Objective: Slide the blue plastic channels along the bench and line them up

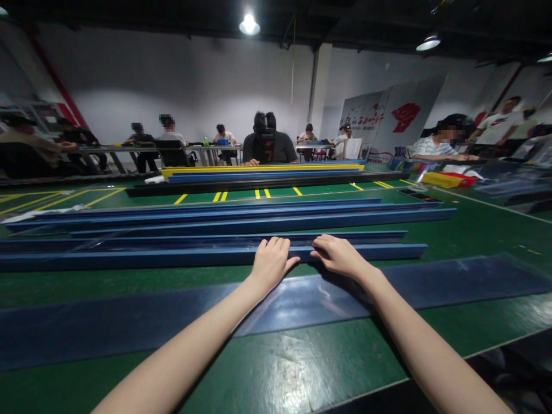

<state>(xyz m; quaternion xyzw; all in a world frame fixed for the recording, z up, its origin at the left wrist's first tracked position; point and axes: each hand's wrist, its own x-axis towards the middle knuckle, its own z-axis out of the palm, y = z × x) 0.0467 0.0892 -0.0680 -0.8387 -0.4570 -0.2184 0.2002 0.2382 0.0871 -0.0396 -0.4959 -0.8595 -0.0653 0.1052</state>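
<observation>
A long blue U-shaped channel lies across the green table in front of me. My left hand rests over its near wall, fingers bent over the top edge and thumb stretched out to the right. Just to the right, my right hand is curled over the same wall with its fingers drawn in. Clear film seems to lie inside the channel, and the fingertips of both hands are partly hidden. Nearer to me, a long flat strip of shiny, see-through plastic film runs under my forearms.
More blue channels lie parallel behind, then black and yellow lengths. A dark phone and a red and yellow tray are at the right. A person sits opposite; several others sit farther back. Yellow tape lines mark the green tabletop.
</observation>
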